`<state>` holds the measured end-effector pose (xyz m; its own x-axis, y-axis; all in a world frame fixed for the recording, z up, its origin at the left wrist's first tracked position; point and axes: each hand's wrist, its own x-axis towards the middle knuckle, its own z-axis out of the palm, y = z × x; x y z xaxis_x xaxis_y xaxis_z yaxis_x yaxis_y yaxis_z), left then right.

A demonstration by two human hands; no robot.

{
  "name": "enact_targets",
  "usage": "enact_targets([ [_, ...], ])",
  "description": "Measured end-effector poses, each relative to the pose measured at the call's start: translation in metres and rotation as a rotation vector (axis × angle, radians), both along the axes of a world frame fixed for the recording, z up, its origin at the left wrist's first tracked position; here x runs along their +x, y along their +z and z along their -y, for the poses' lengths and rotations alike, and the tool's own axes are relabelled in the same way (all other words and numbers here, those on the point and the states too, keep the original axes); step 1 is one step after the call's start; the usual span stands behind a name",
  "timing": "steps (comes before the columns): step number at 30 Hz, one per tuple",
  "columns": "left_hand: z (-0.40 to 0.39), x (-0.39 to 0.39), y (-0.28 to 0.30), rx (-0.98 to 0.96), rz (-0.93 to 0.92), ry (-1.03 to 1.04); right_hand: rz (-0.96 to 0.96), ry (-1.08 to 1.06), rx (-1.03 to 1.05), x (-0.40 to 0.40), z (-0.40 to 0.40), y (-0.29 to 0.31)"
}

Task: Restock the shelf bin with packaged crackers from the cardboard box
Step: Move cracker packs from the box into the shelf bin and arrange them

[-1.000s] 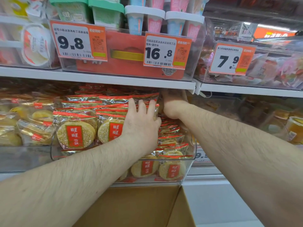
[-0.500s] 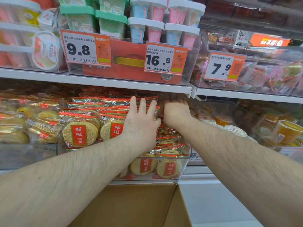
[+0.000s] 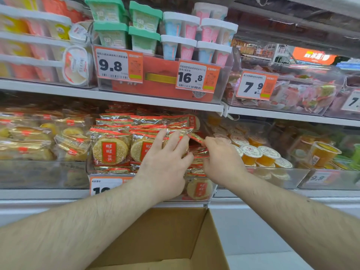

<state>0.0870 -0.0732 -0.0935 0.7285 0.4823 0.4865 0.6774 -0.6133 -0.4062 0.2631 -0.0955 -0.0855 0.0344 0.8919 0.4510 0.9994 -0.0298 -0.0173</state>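
Both hands (image 3: 165, 164) touch crackers (image 3: 109, 151) in bin (image 3: 136, 172).

You had two hands in view, the left hand (image 3: 165, 164) and the right hand (image 3: 222, 162), over one cardboard box (image 3: 167, 236). Two front-facing cracker packets (image 3: 109, 151) showed whole in the clear shelf bin (image 3: 211, 189), with more stacked behind, too overlapped to count. Above, you faced four green-lidded tubs (image 3: 111, 35) and four white-lidded cups (image 3: 177, 44). Three price tags read fully: 9.8 (image 3: 118, 65), 16.8 (image 3: 196, 77) and 7.9 (image 3: 256, 86). At right sat several orange jelly cups (image 3: 251, 153), number unclear.
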Motion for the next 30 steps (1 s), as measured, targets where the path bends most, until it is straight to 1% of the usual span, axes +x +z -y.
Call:
enact_targets([
  [2,-0.002,-0.003,-0.004,-0.018,0.032,0.001,0.013,0.005,-0.018,0.000,-0.002,0.000],
  [4,-0.004,-0.006,-0.008,-0.033,0.059,0.019,-0.003,0.010,-0.091,-0.002,-0.009,-0.001],
  [8,-0.008,-0.007,-0.021,-0.076,0.116,0.019,-0.215,0.003,-0.231,-0.014,-0.027,-0.008],
  [10,-0.009,-0.007,-0.032,-0.091,0.127,-0.021,-0.312,-0.020,-0.241,-0.014,-0.040,-0.011],
  [11,-0.009,-0.007,-0.038,-0.095,0.122,-0.040,-0.328,-0.032,-0.225,-0.013,-0.048,-0.012],
  [13,-0.011,-0.008,-0.045,-0.109,0.108,-0.059,-0.291,-0.071,-0.176,-0.008,-0.063,-0.012],
  [15,-0.015,-0.010,-0.048,-0.120,0.091,-0.061,-0.205,-0.121,-0.153,-0.007,-0.077,-0.008],
  [18,-0.021,-0.012,-0.050,-0.140,0.066,-0.055,-0.093,-0.165,-0.234,-0.009,-0.096,-0.002],
  [20,-0.023,-0.012,-0.050,-0.157,0.056,-0.051,-0.094,-0.179,-0.318,-0.009,-0.106,0.000],
  [22,-0.022,-0.011,-0.050,-0.175,0.055,-0.043,-0.143,-0.152,-0.360,-0.007,-0.109,0.002],
  [24,-0.022,-0.011,-0.051,-0.189,0.061,-0.042,-0.242,-0.104,-0.314,-0.006,-0.107,0.006],
  [26,-0.022,-0.011,-0.053,-0.199,0.070,-0.044,-0.325,-0.094,-0.177,-0.004,-0.101,0.010],
  [28,-0.022,-0.012,-0.054,-0.202,0.080,-0.050,-0.310,-0.135,-0.030,0.000,-0.095,0.016],
  [30,-0.023,-0.011,-0.056,-0.205,0.089,-0.058,-0.216,-0.206,0.029,0.007,-0.090,0.023],
])
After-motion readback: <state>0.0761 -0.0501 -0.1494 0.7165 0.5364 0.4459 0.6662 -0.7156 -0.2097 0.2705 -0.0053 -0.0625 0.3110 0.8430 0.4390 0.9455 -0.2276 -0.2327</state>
